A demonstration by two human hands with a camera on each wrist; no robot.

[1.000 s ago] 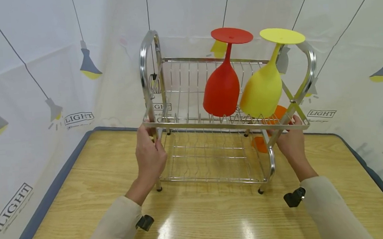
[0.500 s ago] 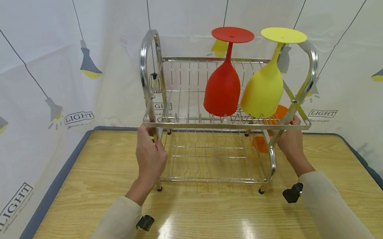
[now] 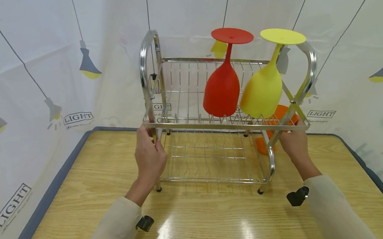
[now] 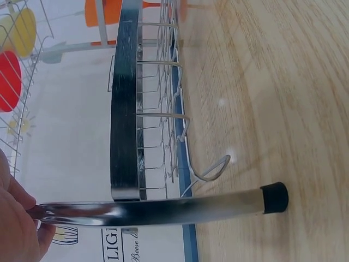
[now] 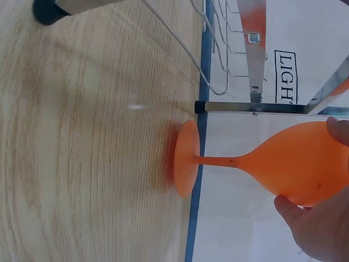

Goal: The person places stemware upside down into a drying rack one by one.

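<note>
The left hand [image 3: 149, 152] grips the left-side tube [image 4: 158, 212] of the two-tier, shiny metal wire rack [image 3: 212, 126], probably to steady it. Just beside the rack's right side, the right hand [image 3: 294, 143] holds an orange, stemmed plastic-looking goblet [image 5: 294, 164] by its bowl, apparently because the bowl offers more grip than the thin stem. Its long axis is roughly vertical, mouth upward, foot toward the wood-grain table [image 3: 219, 218]; I cannot tell whether they touch. A matching red goblet [image 3: 221, 91] and yellow goblet [image 3: 263, 91] tilt mouth-down on the rack's upper tier.

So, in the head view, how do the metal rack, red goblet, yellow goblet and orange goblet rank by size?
Metal rack
Yellow goblet and red goblet: too alike to rank
Orange goblet: looks smallest, though partly hidden behind the rack
</note>
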